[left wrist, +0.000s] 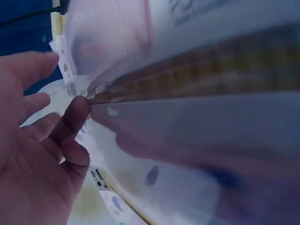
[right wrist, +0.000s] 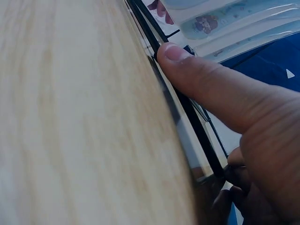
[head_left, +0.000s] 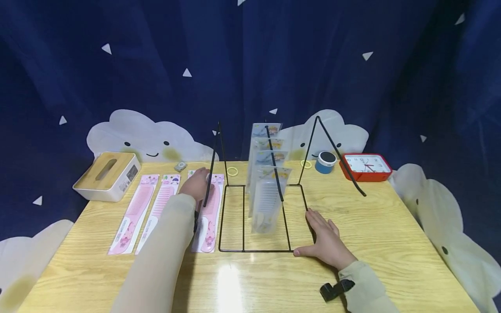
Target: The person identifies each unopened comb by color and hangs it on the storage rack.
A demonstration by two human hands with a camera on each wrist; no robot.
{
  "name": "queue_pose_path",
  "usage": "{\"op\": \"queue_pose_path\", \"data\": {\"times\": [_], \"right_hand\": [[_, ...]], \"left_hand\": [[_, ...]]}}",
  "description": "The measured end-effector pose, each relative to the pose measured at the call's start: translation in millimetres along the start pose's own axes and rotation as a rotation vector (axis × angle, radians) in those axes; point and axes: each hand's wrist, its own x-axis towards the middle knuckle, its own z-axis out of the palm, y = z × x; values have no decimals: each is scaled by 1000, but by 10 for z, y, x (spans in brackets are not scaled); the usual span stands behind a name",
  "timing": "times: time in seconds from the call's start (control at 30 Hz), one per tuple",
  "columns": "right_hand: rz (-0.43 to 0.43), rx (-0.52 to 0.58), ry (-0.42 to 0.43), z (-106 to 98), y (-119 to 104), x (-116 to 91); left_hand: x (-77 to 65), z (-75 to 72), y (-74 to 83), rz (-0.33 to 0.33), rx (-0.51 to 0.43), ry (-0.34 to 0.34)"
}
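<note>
My left hand (head_left: 195, 184) reaches over the top end of a pink packaged comb (head_left: 212, 217), which lies flat left of a black wire rack (head_left: 262, 251). In the left wrist view a fingertip (left wrist: 80, 104) is right at the edge of the clear wrapper, thumb and fingers apart. My right hand (head_left: 328, 243) rests on the rack's right side, thumb (right wrist: 177, 56) on the wire at the front corner, fingers extended along the side wire. Several packaged combs (head_left: 267, 204) hang in a row on the rack's middle hook.
Two more pink packaged combs, one outer (head_left: 134, 213) and one inner (head_left: 160, 201), lie at left. Behind them stand a tissue box (head_left: 131, 178) and a small grey object (head_left: 180, 166). A blue round device (head_left: 325, 165) and a red clock (head_left: 367, 174) stand at back right. Bare rack hooks project both sides.
</note>
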Motion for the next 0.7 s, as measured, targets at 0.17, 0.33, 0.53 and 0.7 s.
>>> {"op": "queue_pose_path", "data": {"times": [0.17, 0.33, 0.53, 0.7], "right_hand": [[-1, -7, 9, 1, -5, 6], [-3, -3, 9, 26, -4, -9], [-8, -9, 22, 24, 14, -20], [-8, -14, 21, 12, 28, -7]], "left_hand": [[15, -68, 41, 52, 25, -123], [-10, -95, 55, 85, 4, -156], [-45, -145, 155, 121, 107, -84], [-112, -180, 226, 70, 141, -35]]}}
